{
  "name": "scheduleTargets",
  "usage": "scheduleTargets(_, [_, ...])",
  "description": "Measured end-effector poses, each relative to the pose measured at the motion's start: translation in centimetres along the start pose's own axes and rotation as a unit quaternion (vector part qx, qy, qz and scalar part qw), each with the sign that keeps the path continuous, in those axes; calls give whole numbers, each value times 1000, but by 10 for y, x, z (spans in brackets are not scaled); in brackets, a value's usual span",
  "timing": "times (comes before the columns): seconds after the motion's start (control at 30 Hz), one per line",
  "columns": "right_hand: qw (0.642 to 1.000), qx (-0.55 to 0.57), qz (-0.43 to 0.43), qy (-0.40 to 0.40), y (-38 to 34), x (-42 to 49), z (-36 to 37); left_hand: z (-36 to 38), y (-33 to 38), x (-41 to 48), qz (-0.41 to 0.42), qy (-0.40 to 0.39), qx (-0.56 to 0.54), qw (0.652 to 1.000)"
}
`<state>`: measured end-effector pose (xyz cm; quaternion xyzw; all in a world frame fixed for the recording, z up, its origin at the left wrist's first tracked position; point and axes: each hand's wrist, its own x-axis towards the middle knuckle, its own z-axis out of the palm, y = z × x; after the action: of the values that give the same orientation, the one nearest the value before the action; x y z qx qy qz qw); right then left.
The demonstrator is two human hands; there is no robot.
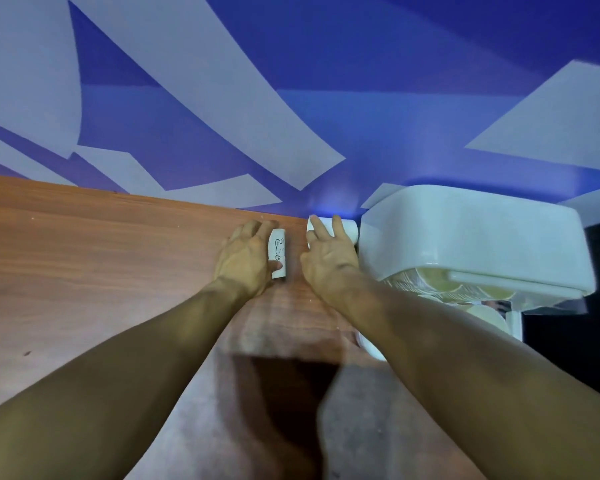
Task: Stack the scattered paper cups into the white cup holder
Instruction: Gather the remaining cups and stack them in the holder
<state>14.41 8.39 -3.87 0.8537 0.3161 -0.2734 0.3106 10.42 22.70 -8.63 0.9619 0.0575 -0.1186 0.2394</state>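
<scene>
Your left grip is clamped on a rabbit-printed paper cup lying on its side at its 3 o'clock. Your right grip drapes its fingers over a plain white cup at its 12 o'clock; I cannot tell whether it clasps it. The white cup holder sits just beside that cup at 3 o'clock, on the desk.
</scene>
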Motion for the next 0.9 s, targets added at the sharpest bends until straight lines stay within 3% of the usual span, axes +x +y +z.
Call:
scheduleTargets(0.2, [1000,-9,3,26,-4,-9,-2,-6,3,-5,-19,12,0,1000])
scheduleTargets(0.37, [994,64,9,82,-6,-34,-13,-24,4,-18,-75,-12,-39,996])
scheduleTargets(0.9, [933,57,73,349,13,-200,-49,-124,104,-128,91,148,29,984])
